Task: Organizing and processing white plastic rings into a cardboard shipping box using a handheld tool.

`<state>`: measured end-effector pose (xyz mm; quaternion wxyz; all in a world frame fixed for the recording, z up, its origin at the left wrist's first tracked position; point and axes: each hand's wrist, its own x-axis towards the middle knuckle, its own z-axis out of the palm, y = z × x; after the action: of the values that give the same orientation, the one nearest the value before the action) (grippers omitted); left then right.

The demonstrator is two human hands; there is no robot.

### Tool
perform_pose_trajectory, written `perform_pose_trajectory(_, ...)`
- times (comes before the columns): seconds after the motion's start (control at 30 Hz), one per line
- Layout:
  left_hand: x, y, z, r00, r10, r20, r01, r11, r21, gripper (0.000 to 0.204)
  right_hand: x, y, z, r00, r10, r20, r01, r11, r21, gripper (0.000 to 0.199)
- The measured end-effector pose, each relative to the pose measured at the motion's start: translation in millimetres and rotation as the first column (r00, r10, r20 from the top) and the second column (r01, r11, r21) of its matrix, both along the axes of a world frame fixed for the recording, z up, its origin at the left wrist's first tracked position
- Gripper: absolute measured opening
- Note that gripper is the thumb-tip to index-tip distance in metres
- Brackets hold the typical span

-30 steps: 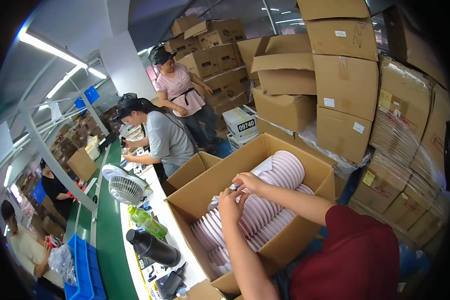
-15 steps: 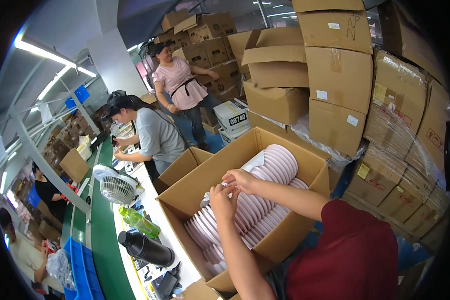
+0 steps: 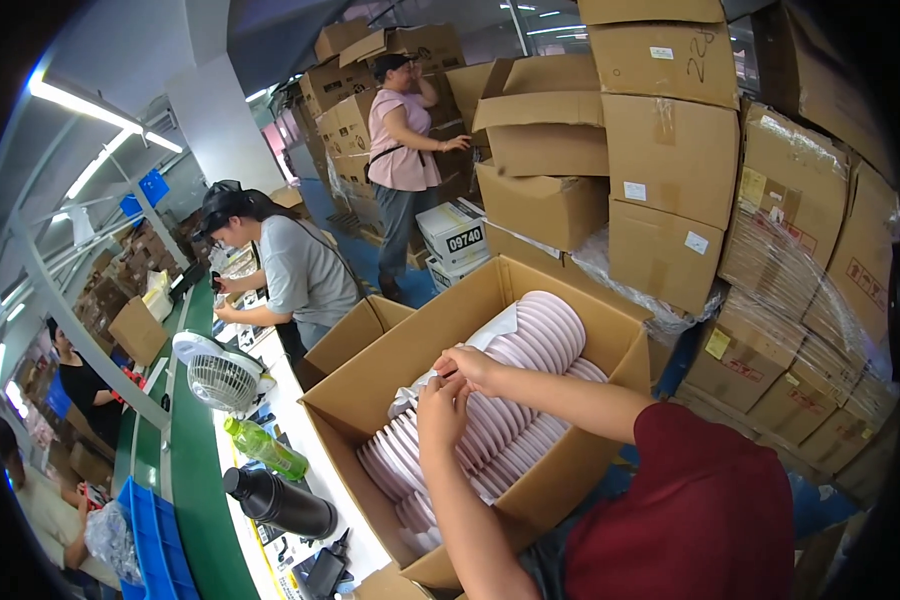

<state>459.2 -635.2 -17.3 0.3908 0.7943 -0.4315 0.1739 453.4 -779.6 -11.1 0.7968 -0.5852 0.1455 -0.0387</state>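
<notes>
Both my hands meet above an open cardboard box [image 3: 345,432]. My left hand [image 3: 443,408] has its fingers bent into a pinch. Close against it, my right hand [image 3: 470,369] is pinched too, and a small dark bit shows between the fingertips. What that bit is, I cannot make out. Beneath the hands, the box holds rows of round, flat, pale pink-white discs [image 3: 552,330] standing on edge. A crumpled whitish sheet [image 3: 407,401] lies beside my left hand, and a white sheet [image 3: 497,327] rests along the disc row beyond my right hand.
Left of the box, a white table [image 3: 253,505] carries a fan [image 3: 220,375], a green bottle [image 3: 266,448] and a black bottle [image 3: 280,503]. A green conveyor [image 3: 195,455] runs alongside. Stacked cartons [image 3: 670,155] rise behind and right. A co-worker in grey [image 3: 305,265] works at the table; another person [image 3: 400,140] stands behind.
My hands stay together over the discs, with only a slight shift of the fingers. The person in pink has moved right and turned, raising one hand to the head. The view has shifted slightly.
</notes>
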Motion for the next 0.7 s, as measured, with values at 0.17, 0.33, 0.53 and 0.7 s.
perform_pose_trajectory(0.17,-3.3,0.6,13.2,0.992,0.056,0.115,-0.052,0.998,-0.038,0.016,5.6,2.0,-7.2,0.998,0.017,0.062,-0.019,0.999,0.031,0.036)
perform_pose_trajectory(0.33,-5.5,-2.2,17.8,0.977,0.138,0.165,-0.121,0.986,-0.111,0.018,4.7,-2.9,-5.0,0.992,-0.055,0.109,0.051,0.998,0.043,0.033)
perform_pose_trajectory(0.53,-0.7,0.0,15.3,0.959,0.233,0.162,-0.194,0.954,-0.227,0.013,-2.6,-0.8,11.0,0.992,-0.104,0.067,0.102,0.994,0.036,0.032)
perform_pose_trajectory(0.7,0.8,-0.1,7.4,0.965,0.214,0.153,-0.202,0.975,-0.087,0.016,-6.3,3.4,13.5,0.991,-0.079,0.105,0.082,0.996,-0.023,0.031)
